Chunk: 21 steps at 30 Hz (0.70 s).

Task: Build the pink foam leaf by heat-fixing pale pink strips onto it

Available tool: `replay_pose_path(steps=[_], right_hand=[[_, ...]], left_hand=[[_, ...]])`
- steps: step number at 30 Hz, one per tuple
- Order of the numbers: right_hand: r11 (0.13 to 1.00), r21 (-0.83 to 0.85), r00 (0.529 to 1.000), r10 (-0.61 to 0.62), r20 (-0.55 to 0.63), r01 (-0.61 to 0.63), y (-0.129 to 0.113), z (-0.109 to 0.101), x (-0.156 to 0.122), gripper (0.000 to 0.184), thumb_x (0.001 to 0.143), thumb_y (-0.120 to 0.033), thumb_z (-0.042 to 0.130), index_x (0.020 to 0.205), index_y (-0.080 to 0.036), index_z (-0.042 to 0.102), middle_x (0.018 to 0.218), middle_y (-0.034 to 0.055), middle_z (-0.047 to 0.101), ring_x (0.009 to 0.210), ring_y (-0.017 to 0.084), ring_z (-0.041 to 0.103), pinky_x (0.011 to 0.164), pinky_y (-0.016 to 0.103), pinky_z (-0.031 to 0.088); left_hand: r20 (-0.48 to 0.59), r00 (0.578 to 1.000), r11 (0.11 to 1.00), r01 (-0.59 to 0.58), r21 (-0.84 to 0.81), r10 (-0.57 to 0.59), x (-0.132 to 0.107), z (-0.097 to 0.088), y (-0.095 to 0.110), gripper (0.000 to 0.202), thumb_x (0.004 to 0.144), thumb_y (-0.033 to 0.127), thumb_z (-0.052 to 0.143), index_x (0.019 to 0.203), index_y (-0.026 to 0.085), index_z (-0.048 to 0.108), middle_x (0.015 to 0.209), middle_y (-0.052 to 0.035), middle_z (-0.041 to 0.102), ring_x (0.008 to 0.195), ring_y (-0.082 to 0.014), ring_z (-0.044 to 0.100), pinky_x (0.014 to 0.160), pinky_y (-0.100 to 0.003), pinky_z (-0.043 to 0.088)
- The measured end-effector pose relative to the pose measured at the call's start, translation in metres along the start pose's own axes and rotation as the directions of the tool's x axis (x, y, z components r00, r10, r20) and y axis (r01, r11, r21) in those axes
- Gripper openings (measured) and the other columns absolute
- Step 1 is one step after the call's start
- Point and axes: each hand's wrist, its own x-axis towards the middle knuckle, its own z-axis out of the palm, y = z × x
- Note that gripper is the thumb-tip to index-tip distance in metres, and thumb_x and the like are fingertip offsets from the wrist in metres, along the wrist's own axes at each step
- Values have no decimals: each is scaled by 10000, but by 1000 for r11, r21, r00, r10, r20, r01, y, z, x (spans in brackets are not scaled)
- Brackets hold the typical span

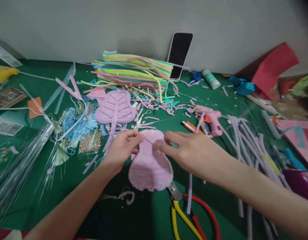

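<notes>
Over the near bench [144, 220]: pink panel [151, 170] is facing up.
Left hand [122, 146]: fingers are pinching its upper left edge.
Right hand [188, 148]: fingers are touching its upper right; cannot tell grip.
Wall [69, 26]: phone [180, 53] is leaning.

A plain, pale grey wall [81, 30] fills the top of the view, its face smooth and unpatterned. Against its foot runs a deep green surface [233, 105], broad and flat, the line where they meet slanting slightly down toward the right. The light is soft and rather dim; the wall dulls toward its right side, and a faint shadow [134, 43] smudges its middle. Nearest the viewer the green sinks almost to black — shaded there — and a strip of red [0, 233] shows in the bottom left corner.
</notes>
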Motion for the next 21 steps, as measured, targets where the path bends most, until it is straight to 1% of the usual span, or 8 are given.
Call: replay_pose_path(steps=[6, 10, 14, 18, 21], right_hand=[[996, 47, 997, -74, -8, 74, 11, -1, 5, 326, 795, -20, 491, 999, -212, 657, 887, 44, 630, 637, 134, 548, 528, 276, 297], [991, 57, 993, -120, -23, 121, 15, 1, 6, 336, 808, -16, 478, 1020, -202, 661, 887, 61, 624, 696, 162, 529, 578, 287, 320], [988, 59, 988, -139, -69, 143, 19, 4, 7, 351, 803, -18, 488, 1024, -217, 675, 898, 67, 632, 790, 206, 510, 638, 320, 324], [979, 128, 984, -148, -103, 161, 26, 3, 9, 370, 789, -20, 514, 1018, -253, 688, 926, 60, 642, 837, 211, 491, 674, 328, 324], [970, 164, 980, -166, -106, 182, 31, 0, 10, 365, 768, -13, 528, 984, -252, 700, 934, 61, 648, 848, 211, 494, 676, 326, 335]], left_hand=[[10, 1000, 1000, 8, -6, -8, 0, -2, -1, 273, 669, 348, 751, 650, 145, 571, 515, 86, 386, 419, -27, 348, 384, -152, 240], [14, 1000, 1000, 6, -16, -5, 1, -3, -3, 252, 662, 328, 761, 673, 145, 588, 519, 83, 397, 432, -32, 353, 394, -152, 251], [23, 1000, 1000, 7, -16, -7, 0, -2, -3, 239, 693, 328, 741, 683, 141, 592, 532, 77, 404, 446, -33, 371, 403, -147, 256], [39, 999, 999, 24, -36, -23, 1, -1, -3, 264, 695, 349, 744, 692, 133, 592, 544, 74, 414, 453, -28, 362, 410, -143, 252], [49, 998, 998, 32, -56, -30, 1, -1, -4, 286, 693, 369, 749, 700, 131, 591, 546, 78, 400, 450, -23, 331, 411, -145, 239]])
